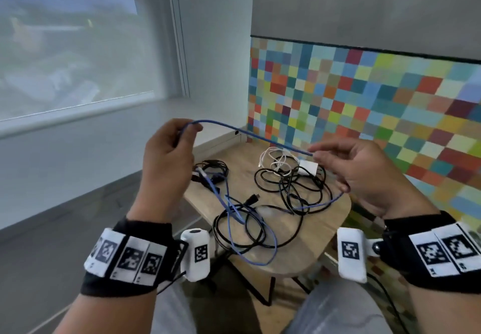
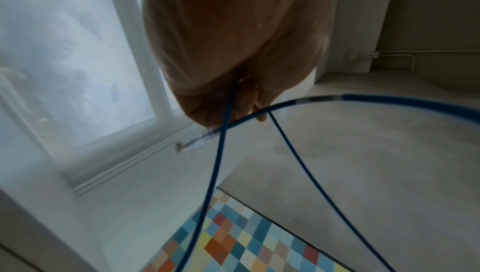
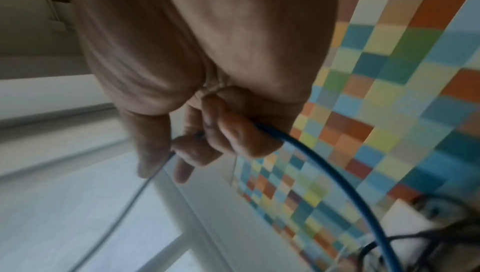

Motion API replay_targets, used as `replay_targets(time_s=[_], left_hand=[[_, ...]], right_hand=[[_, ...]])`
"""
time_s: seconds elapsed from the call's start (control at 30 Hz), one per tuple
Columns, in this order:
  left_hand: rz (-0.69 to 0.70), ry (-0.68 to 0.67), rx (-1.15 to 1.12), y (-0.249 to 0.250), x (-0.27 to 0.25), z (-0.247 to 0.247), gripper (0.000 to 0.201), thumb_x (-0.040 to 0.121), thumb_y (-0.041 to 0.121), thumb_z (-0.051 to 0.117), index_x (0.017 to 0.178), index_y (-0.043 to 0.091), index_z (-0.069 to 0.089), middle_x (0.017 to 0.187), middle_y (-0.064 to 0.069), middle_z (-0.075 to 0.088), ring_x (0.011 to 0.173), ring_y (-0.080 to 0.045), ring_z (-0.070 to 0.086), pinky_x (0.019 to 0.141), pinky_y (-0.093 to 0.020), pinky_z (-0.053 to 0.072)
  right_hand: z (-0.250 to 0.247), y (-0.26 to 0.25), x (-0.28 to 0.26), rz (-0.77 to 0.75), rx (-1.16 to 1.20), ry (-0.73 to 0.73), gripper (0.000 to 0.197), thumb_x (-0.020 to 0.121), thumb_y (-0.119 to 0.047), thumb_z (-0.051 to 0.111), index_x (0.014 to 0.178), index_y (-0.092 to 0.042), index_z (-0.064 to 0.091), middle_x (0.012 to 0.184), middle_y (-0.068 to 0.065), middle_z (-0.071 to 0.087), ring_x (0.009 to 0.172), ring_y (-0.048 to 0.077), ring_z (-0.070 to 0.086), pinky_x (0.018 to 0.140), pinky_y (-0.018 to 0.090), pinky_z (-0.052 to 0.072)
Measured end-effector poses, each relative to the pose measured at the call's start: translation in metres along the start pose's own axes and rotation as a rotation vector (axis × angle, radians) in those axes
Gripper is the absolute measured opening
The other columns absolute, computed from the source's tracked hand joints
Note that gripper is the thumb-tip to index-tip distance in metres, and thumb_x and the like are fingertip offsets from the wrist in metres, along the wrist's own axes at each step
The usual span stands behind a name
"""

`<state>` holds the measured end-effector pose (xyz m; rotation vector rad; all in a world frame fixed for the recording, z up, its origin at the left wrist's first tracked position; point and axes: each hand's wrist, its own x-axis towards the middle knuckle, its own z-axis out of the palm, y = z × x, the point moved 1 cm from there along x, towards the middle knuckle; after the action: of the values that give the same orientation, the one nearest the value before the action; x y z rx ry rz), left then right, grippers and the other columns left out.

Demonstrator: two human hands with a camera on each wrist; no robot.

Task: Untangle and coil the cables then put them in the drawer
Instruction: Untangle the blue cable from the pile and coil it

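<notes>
A thin blue cable (image 1: pixel 250 133) stretches in an arc between both raised hands above a small wooden table (image 1: pixel 322 232). My left hand (image 1: pixel 169 151) pinches it near the top left; two blue strands hang from those fingers (image 2: pixel 221 153). My right hand (image 1: pixel 356 169) grips the cable's other stretch, its fingers curled round the blue cable (image 3: pixel 319 165). The rest of the blue cable trails down into a tangle of black cables (image 1: pixel 294 190) on the table. A white cable with a charger (image 1: pixel 283 162) lies at the table's back. No drawer is in view.
A small coiled black cable (image 1: pixel 212 171) lies at the table's left. A wall of coloured squares (image 1: pixel 364 104) stands behind and to the right. A window (image 1: pixel 73 47) and white sill are on the left. My knees show below the table's front edge.
</notes>
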<state>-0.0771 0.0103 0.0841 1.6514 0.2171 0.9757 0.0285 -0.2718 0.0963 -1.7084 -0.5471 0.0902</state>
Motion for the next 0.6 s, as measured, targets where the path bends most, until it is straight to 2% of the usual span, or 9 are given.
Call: replay_targets(time_s=[0.1, 0.13, 0.23, 0.3, 0.4, 0.43, 0.5, 0.53, 0.6], left_hand=[[-0.033, 0.067, -0.059, -0.005, 0.002, -0.012, 0.020, 0.106, 0.016, 0.054, 0.092, 0.022, 0.067, 0.059, 0.006, 0.047, 0.052, -0.017, 0.037, 0.053, -0.033, 0.038], [-0.030, 0.085, -0.054, -0.006, 0.005, -0.016, 0.019, 0.106, 0.016, 0.054, 0.093, 0.022, 0.067, 0.057, 0.010, 0.046, 0.051, -0.015, 0.038, 0.053, -0.031, 0.041], [0.005, 0.101, -0.047, -0.005, 0.009, -0.023, 0.016, 0.106, 0.020, 0.055, 0.095, 0.023, 0.066, 0.056, 0.012, 0.048, 0.050, -0.015, 0.043, 0.056, -0.033, 0.045], [0.043, 0.102, -0.091, 0.001, 0.006, -0.023, 0.017, 0.107, 0.023, 0.054, 0.094, 0.026, 0.065, 0.057, 0.009, 0.045, 0.050, -0.015, 0.042, 0.057, -0.035, 0.043], [0.112, 0.056, -0.157, 0.012, -0.001, -0.016, 0.019, 0.107, 0.020, 0.052, 0.097, 0.027, 0.066, 0.062, 0.008, 0.050, 0.055, -0.014, 0.045, 0.059, -0.030, 0.045], [0.132, 0.008, -0.158, 0.014, -0.005, -0.011, 0.020, 0.106, 0.018, 0.053, 0.098, 0.027, 0.068, 0.070, 0.008, 0.059, 0.061, -0.013, 0.050, 0.064, -0.027, 0.047], [0.137, -0.111, -0.106, 0.013, -0.011, -0.001, 0.023, 0.102, 0.014, 0.059, 0.100, 0.031, 0.074, 0.092, 0.004, 0.070, 0.075, -0.008, 0.059, 0.073, -0.020, 0.047], [0.116, -0.164, -0.047, 0.009, -0.015, 0.003, 0.024, 0.101, 0.014, 0.063, 0.101, 0.033, 0.077, 0.097, -0.002, 0.068, 0.079, -0.005, 0.059, 0.074, -0.015, 0.046], [0.060, -0.230, 0.097, -0.001, -0.022, 0.009, 0.026, 0.098, 0.016, 0.069, 0.100, 0.041, 0.078, 0.092, -0.006, 0.062, 0.080, -0.004, 0.059, 0.072, -0.014, 0.044]], right_hand=[[-0.020, 0.013, -0.002, -0.058, -0.062, 0.156, 0.007, 0.083, -0.013, 0.081, 0.090, -0.014, 0.079, 0.081, 0.011, 0.072, 0.047, -0.001, 0.054, 0.048, 0.009, 0.041], [-0.028, 0.017, -0.002, -0.062, -0.049, 0.204, 0.011, 0.080, -0.022, 0.084, 0.088, -0.017, 0.079, 0.080, 0.007, 0.071, 0.049, -0.001, 0.054, 0.049, 0.010, 0.041], [-0.050, 0.026, -0.008, -0.058, 0.068, 0.293, 0.056, 0.055, -0.062, 0.093, 0.090, -0.020, 0.081, 0.085, 0.011, 0.067, 0.049, 0.010, 0.043, 0.044, 0.020, 0.035], [-0.055, 0.027, -0.017, -0.075, 0.143, 0.238, 0.070, 0.050, -0.070, 0.092, 0.096, -0.018, 0.081, 0.079, 0.006, 0.065, 0.049, 0.013, 0.038, 0.044, 0.024, 0.036], [-0.045, 0.027, -0.032, -0.068, 0.159, 0.141, 0.062, 0.067, -0.067, 0.084, 0.100, -0.014, 0.080, 0.065, 0.004, 0.049, 0.061, 0.022, 0.046, 0.058, 0.028, 0.050], [-0.036, 0.028, -0.037, -0.064, 0.147, 0.123, 0.058, 0.071, -0.068, 0.079, 0.099, -0.017, 0.081, 0.069, 0.006, 0.055, 0.070, 0.028, 0.052, 0.069, 0.032, 0.055], [-0.014, 0.034, -0.045, -0.090, 0.088, 0.116, 0.054, 0.079, -0.077, 0.070, 0.096, -0.027, 0.082, 0.087, 0.008, 0.070, 0.088, 0.039, 0.061, 0.089, 0.049, 0.055], [-0.002, 0.038, -0.047, -0.123, 0.046, 0.122, 0.052, 0.084, -0.080, 0.062, 0.093, -0.032, 0.081, 0.095, 0.006, 0.073, 0.093, 0.039, 0.063, 0.094, 0.056, 0.053], [0.021, 0.043, -0.053, -0.158, -0.088, 0.141, 0.054, 0.094, -0.080, 0.043, 0.088, -0.040, 0.080, 0.102, -0.001, 0.076, 0.099, 0.026, 0.066, 0.097, 0.049, 0.051]])
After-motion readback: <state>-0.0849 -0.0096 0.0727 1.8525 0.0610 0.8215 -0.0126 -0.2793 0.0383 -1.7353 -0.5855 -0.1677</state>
